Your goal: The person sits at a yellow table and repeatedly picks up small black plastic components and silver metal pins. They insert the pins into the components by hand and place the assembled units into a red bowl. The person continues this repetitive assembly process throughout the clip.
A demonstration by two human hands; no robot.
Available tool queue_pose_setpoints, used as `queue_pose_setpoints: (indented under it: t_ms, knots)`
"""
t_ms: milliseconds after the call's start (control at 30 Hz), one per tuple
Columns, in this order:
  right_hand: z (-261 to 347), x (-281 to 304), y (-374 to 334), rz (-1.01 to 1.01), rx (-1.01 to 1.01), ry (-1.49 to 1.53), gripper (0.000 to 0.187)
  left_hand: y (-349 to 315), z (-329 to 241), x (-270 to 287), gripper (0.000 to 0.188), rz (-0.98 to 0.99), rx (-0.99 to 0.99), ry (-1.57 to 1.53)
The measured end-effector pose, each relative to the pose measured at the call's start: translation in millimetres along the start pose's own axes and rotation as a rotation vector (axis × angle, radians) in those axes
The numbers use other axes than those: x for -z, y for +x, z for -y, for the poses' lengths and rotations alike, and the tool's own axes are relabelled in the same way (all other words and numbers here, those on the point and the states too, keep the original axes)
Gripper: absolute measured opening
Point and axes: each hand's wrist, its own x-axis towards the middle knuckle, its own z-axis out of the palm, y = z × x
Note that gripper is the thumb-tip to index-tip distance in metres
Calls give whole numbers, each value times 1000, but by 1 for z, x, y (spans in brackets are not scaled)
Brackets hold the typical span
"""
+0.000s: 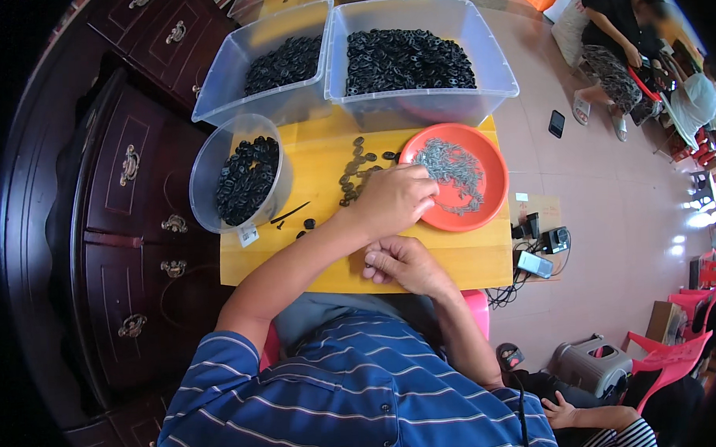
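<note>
My left hand [398,195] reaches over the left rim of a red plate [495,189]. Its fingers curl downward, closed, and what they may hold is hidden. Small grey metal pieces [451,167], thin like pins or screws, are heaped in the plate. Nearer me, my right hand [403,263] rests by the table's front edge, its fingers folded under the thumb; something may be pinched there, too hidden to name. Small dark oval pieces [349,180] lie in a loose row left of the plate, partly behind my left hand.
Two clear plastic bins [409,99] of black oval pieces stand at the back of the yellow table [454,259]. A round clear tub [282,191] holds more. A thin black stick [290,212] lies beside it. Dark wooden drawers [137,223] stand left; another person [612,33] sits far right.
</note>
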Motion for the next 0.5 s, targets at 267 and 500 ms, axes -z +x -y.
queue_pose_setpoints:
  t_ms: [267, 500]
  knots:
    - [-7, 1, 2, -1, 156, -24, 11, 31, 14, -31, 10, 320, -71, 151]
    - [-8, 6, 3, 65, 166, -143, 9, 50, 15, -30, 11, 515, -175, 238]
